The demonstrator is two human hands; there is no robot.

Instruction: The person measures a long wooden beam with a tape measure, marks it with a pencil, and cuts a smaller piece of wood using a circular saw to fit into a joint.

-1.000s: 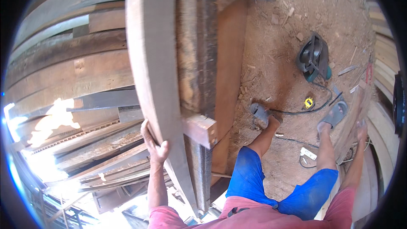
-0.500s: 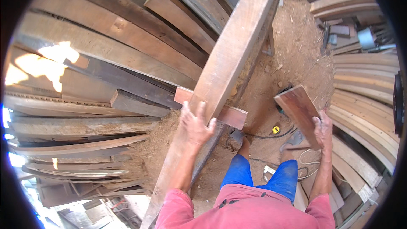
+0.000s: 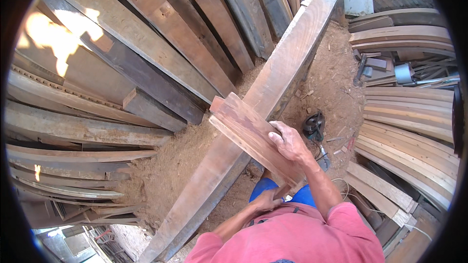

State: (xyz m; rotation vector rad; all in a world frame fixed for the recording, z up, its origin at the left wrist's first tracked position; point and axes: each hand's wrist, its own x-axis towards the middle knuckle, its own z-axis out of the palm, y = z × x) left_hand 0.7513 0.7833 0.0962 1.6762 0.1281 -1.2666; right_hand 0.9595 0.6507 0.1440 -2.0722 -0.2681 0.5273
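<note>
The long beam (image 3: 290,61) is running diagonally from lower left to upper right, and my short board (image 3: 246,126) is crossing above its middle, centre frame. My right hand (image 3: 288,142) is gripping the board's right edge; my left hand (image 3: 268,200), lower centre, is curling near its bottom end, but I'm not managing to tell what it's grasping. Good control is calling, I'd judge, for even support and fingertips clear of the underside. The beam is showing pale brown grain, the flat rectangular board is flashing darker streaks, and a reddish block (image 3: 217,103) is peeking out upper-left
</note>
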